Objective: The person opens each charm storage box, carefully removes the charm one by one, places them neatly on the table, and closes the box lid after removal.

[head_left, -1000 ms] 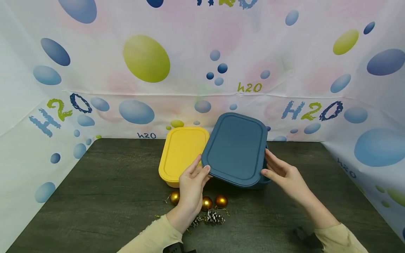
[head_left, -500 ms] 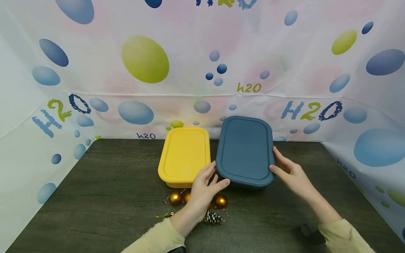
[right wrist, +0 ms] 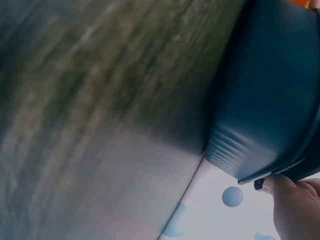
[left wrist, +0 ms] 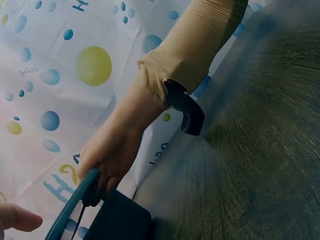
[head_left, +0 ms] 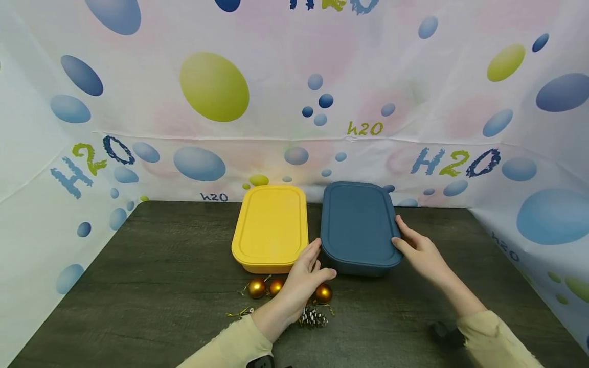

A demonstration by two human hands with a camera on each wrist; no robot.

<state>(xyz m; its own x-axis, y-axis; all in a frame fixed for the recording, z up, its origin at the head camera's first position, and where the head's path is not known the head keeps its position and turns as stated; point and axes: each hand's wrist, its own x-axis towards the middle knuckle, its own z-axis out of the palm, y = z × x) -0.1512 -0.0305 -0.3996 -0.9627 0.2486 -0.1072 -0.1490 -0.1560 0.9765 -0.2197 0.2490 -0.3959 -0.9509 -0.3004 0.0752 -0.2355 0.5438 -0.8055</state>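
Observation:
A dark blue rectangular lid [head_left: 360, 221] lies over a blue food container [head_left: 361, 269] at the table's back, right of centre. In the left wrist view a narrow gap shows between lid [left wrist: 70, 212] and container [left wrist: 122, 220]. My right hand [head_left: 424, 258] pinches the lid's right edge with thumb and fingers. At the near left corner, my left hand [head_left: 301, 282] has straight fingers by the lid's side and its thumb held apart. Beside it stands a yellow container with its yellow lid [head_left: 270, 225] on.
In front of the yellow container lie several gold baubles [head_left: 256, 289] and a frosted pine cone [head_left: 313, 317], partly hidden by my left forearm. A patterned white curtain [head_left: 285, 102] closes off the back and sides of the dark table [head_left: 152, 276].
The blue lid, earlier raised and askew toward the left, has moved right and down onto the container. My left hand has let go of its corner; my right hand stays at the right edge.

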